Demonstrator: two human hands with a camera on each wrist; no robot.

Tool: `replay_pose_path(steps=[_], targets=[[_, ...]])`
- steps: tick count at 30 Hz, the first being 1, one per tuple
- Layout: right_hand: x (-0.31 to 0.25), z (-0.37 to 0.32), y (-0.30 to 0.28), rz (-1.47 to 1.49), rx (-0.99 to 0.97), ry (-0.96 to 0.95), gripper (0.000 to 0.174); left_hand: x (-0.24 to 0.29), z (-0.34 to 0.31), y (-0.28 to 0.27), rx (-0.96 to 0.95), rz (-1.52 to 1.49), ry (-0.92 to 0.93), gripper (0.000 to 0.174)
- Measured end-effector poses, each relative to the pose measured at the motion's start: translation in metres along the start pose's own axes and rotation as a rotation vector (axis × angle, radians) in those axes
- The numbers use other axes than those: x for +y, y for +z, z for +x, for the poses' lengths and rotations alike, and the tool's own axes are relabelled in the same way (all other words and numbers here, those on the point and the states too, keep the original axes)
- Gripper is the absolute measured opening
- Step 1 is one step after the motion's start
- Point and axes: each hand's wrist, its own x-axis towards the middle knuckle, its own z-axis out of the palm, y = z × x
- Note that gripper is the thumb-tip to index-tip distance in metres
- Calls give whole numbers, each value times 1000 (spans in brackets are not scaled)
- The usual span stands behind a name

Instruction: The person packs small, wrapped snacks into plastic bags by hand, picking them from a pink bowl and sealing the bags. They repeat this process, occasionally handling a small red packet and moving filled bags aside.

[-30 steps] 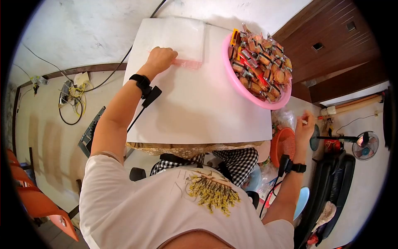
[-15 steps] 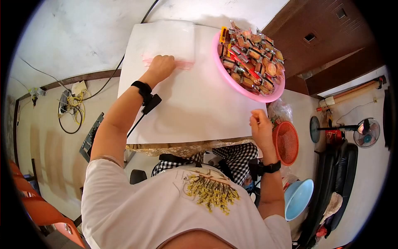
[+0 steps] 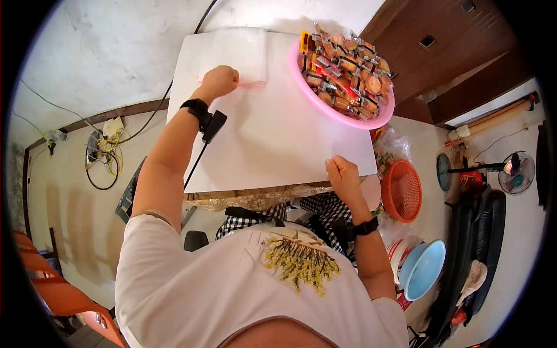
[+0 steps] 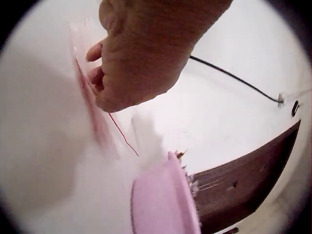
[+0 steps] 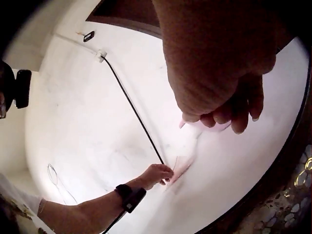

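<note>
A stack of clear zip-lock bags (image 3: 243, 55) with red-striped openings lies flat at the back left of the white table. At its striped edge my left hand (image 3: 219, 81) pinches the top bag; in the left wrist view the bag's red zip line (image 4: 126, 139) stands apart from the stripes of the stack (image 4: 90, 100). My right hand (image 3: 343, 174) hovers over the table's front right corner, fingers (image 5: 240, 117) loosely curled and holding nothing. At the back right stands a pink basin (image 3: 325, 110) heaped with individually wrapped snack cakes (image 3: 348, 72).
The white tabletop (image 3: 272, 139) runs between the bags and the basin. Beside the table's right edge are an orange-red basket (image 3: 401, 191) and a light blue basin (image 3: 423, 269). A fan (image 3: 516, 173) stands farther right. A black cable (image 3: 206, 14) runs behind the table.
My right hand has come in from beyond the table's right side to its front right corner. My left hand has stayed at the bags' striped edge, turning slightly.
</note>
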Motion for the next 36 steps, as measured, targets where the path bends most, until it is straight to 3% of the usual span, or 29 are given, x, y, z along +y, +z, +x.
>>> replay_pose_path(steps=[3,9,14,20,24,30,33,36], targets=[[-10,3,2,97,-3,6,29,11,-8,-29,-53,-418,-112,12],[-19,27,30,342,-81,32,19,58,-49,-43,-278,-815,-210,10],[-39,43,51,522,-210,153,23,111,-84,-18,-437,-945,-205,10],[-33,34,63,721,-223,378,24,146,-109,15,-572,-1162,-178,9],[-24,25,65,770,-208,388,22,158,-111,14,-597,-1081,-191,7],[-25,17,59,830,-170,460,19,153,-107,21,-632,-1200,-178,7],[-18,14,61,868,-156,488,17,158,-107,19,-548,-1145,-177,3],[-13,12,61,854,-111,465,13,160,-111,26,-322,-1106,-127,12]])
